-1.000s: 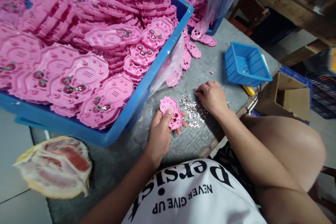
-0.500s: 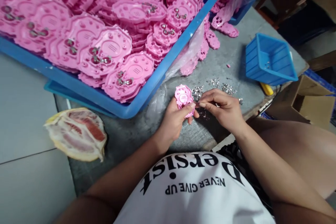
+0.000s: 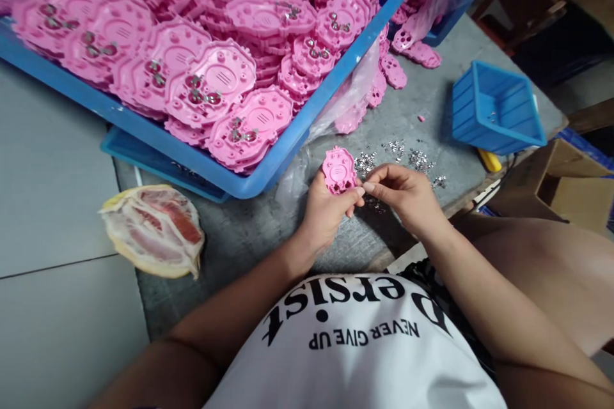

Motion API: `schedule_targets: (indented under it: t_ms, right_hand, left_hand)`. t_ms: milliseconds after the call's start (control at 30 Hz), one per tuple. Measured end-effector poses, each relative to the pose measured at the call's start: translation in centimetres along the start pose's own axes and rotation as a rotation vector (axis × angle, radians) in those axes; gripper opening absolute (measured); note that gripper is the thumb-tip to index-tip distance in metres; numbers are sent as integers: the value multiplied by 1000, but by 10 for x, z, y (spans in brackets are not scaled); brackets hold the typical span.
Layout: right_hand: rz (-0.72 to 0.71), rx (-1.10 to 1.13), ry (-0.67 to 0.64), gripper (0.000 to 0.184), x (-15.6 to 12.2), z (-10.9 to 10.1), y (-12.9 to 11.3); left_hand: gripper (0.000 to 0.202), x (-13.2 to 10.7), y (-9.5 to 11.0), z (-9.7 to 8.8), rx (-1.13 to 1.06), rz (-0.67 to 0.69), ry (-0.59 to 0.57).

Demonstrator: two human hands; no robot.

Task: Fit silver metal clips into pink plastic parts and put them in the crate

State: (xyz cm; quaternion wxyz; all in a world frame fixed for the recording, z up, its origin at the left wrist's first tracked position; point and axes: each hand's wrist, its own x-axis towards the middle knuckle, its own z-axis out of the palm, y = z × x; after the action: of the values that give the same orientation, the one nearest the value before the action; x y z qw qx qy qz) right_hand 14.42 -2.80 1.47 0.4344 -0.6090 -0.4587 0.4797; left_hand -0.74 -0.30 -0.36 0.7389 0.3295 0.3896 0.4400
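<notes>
At the centre of the frame, the left hand grips a pink plate, partly hidden by the thumb. Beside it, the right hand pinches; on what, I cannot tell. Upper left, the blue crate is cut off.

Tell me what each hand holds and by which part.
The left hand grips a pink plate by its lower end; whether the right hand pinches anything cannot be told.
</notes>
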Motion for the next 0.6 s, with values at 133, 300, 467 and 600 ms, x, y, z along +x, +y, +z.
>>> schedule_targets:
  t_ms: [133, 300, 467, 600]
  right_hand:
    - [-57, -2, 77, 33, 1, 1, -3]
    - [-150, -116, 146, 31, 0, 5, -3]
    - [-137, -175, 104, 32, -2, 11, -5]
    - [-123, -182, 81, 30, -3, 11, -5]
  left_hand:
    - [38, 0, -1, -1, -105, -14, -50]
    - [59, 1, 1, 1, -192, -99, -107]
    - [63, 4, -1, 0, -219, -109, -113]
    - [68, 4, -4, -1, -211, -116, -138]
